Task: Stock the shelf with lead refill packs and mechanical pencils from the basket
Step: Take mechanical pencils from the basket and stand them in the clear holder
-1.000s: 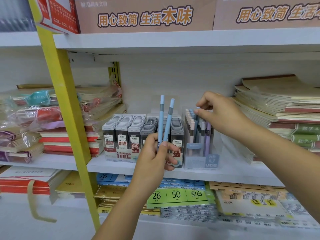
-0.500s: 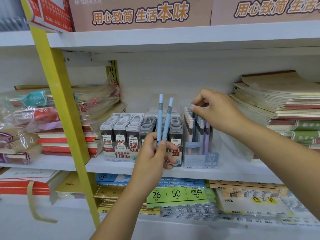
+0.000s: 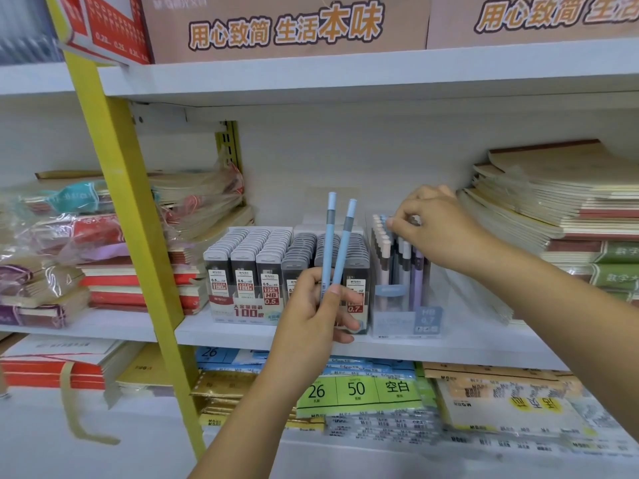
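The left hand [image 3: 311, 305] is clamped on two pale blue mechanical pencils [image 3: 333, 247], upright with grey bands, before the lead refill packs [image 3: 262, 267] on the shelf [image 3: 242, 335]. The right hand [image 3: 439, 229] pinches a pencil top in the clear display box [image 3: 404, 319].
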### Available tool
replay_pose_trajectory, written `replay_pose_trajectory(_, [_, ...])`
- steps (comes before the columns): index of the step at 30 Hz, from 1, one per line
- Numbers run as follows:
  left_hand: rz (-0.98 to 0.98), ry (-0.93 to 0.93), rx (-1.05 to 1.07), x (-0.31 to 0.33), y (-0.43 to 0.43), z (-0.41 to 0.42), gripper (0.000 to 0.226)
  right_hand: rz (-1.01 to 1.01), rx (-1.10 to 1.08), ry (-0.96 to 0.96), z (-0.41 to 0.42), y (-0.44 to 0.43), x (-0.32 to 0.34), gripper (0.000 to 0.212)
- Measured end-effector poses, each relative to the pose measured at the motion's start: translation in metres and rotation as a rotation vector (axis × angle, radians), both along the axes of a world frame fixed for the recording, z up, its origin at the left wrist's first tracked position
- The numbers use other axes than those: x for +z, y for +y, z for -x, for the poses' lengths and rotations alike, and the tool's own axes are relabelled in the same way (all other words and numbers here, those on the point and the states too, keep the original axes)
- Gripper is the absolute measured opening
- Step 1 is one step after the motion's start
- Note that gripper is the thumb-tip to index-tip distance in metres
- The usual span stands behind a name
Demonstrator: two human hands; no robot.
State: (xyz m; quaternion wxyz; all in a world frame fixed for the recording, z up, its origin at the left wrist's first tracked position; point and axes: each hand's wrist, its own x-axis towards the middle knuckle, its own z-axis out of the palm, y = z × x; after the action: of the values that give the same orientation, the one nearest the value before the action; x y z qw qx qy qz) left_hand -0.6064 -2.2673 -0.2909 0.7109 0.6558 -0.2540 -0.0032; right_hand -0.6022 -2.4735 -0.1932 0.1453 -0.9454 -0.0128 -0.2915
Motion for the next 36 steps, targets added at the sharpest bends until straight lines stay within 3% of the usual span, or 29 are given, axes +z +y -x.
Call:
replay_pose_trajectory(3, [0.008,0.012,-0.040,0.002,0.000,0.001,0.011,-0.021,0.003,-0.116,0.009,0.000,0.000,0.028])
replay_pose_trajectory(5, [-0.002,0.000,-0.072,0.004,-0.001,0.002,0.010,-0.175,0.083,-0.242,0.023,0.011,0.000,0.025])
replay_pose_trajectory(8, [-0.037,-0.024,-0.118,0.005,-0.006,0.005,0.011,-0.498,0.302,-0.160,0.035,0.033,-0.004,0.025])
replay_pose_trajectory(11, [-0.035,-0.011,-0.123,0.004,-0.009,0.008,0.013,-0.637,0.349,-0.175,0.041,0.039,-0.001,0.020])
replay_pose_trajectory(13, [-0.014,-0.002,-0.102,0.003,-0.008,0.008,0.014,-0.669,0.356,-0.333,0.047,0.031,0.010,0.020])
replay_pose_trajectory(16, [-0.003,0.011,-0.061,0.000,-0.004,0.005,0.016,-0.462,0.309,-0.515,0.053,0.014,0.023,0.018])
replay_pose_trajectory(19, [-0.010,0.011,-0.044,-0.002,-0.004,0.003,0.016,-0.189,0.219,-0.411,0.046,0.010,0.018,0.021])
replay_pose_trajectory(22, [-0.012,0.009,-0.042,-0.005,-0.005,0.003,0.017,-0.054,0.161,-0.292,0.034,0.012,0.005,0.021])
replay_pose_trajectory(36, [-0.025,0.028,-0.033,-0.008,-0.003,0.003,0.016,-0.048,0.133,-0.138,0.030,0.013,-0.008,0.012])
